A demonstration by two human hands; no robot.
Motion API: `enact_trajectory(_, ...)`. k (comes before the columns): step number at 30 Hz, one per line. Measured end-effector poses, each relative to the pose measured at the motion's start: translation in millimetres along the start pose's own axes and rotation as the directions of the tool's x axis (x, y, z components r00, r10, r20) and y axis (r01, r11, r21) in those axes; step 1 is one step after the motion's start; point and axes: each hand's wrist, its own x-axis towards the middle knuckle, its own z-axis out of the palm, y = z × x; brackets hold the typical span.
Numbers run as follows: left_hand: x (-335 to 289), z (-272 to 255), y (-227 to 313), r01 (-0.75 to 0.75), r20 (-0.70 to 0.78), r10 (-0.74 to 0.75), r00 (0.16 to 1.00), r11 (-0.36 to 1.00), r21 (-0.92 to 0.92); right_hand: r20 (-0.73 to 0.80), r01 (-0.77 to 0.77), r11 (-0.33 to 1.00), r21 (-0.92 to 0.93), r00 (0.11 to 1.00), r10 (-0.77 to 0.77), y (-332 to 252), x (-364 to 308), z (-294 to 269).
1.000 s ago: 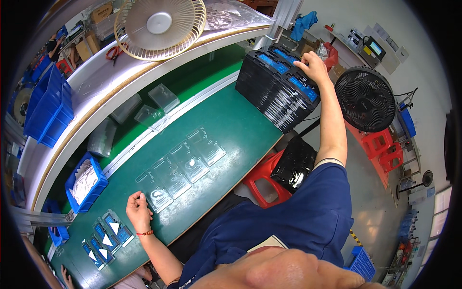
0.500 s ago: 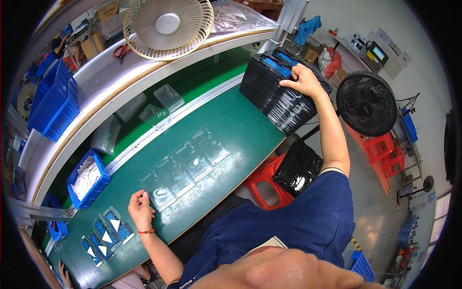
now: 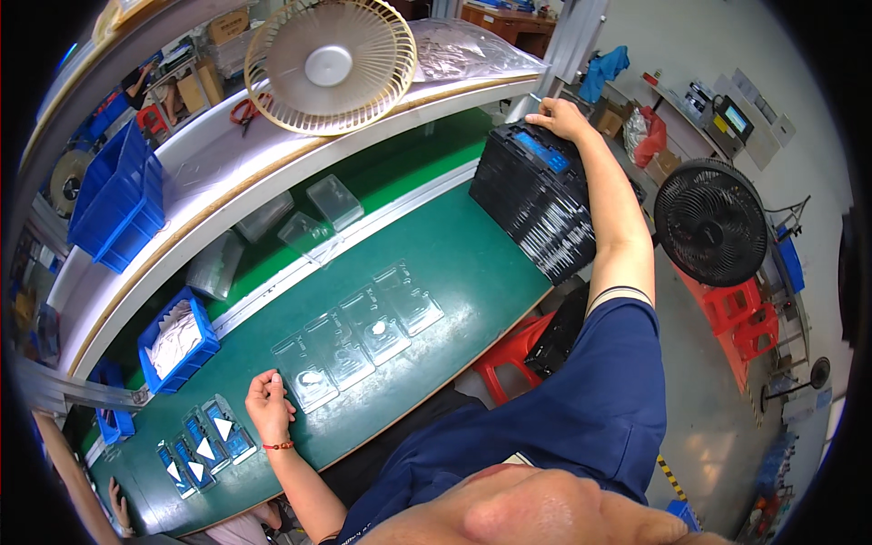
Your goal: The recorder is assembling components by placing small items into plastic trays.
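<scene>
My right hand (image 3: 560,118) reaches to the far top corner of a tall stack of black trays (image 3: 531,213), its fingers curled. A small pale tip shows by those fingers; what it belongs to is unclear. Blue pieces (image 3: 542,151) lie in the top tray. My left hand (image 3: 269,406) hovers low over the green table with fingers closed; anything inside them is hidden. Beside it lies a row of clear plastic blister trays (image 3: 350,350). Left of that hand are several blue pieces with white triangles (image 3: 222,427) in clear trays.
A blue bin of white pieces (image 3: 179,341) stands by the table's back. Clear boxes (image 3: 334,202) sit under the white shelf, which holds a fan cover (image 3: 329,65) and blue bins (image 3: 118,204). A black fan (image 3: 711,222) stands at right. Another person's hand (image 3: 119,502) rests at lower left.
My right hand has moved from over the top tray's middle to its far edge. My left hand stays nearly in place. The whole view has shifted slightly.
</scene>
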Motion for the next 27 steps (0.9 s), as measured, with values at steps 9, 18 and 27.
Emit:
enact_trajectory(9, -4.1, -3.3, -3.3, -0.019, -0.018, 0.019, 1.0, 0.999, 0.028, 0.028, -0.039, 0.996, -0.083, 0.999, 0.042, -14.3, -4.7, 1.3)
enact_trajectory(18, -4.5, -0.9, -2.7, -0.034, 0.003, 0.034, 0.999, 0.998, 0.05, -0.2, 0.137, 0.982, -0.131, 0.966, -0.161, -42.5, -19.5, -17.0)
enact_trajectory(27, -2.9, -1.3, -6.0, -0.055, 0.006, 0.055, 0.998, 0.998, 0.018, -0.08, 0.396, 0.918, -0.014, 0.915, -0.396, -62.2, -20.6, 8.9)
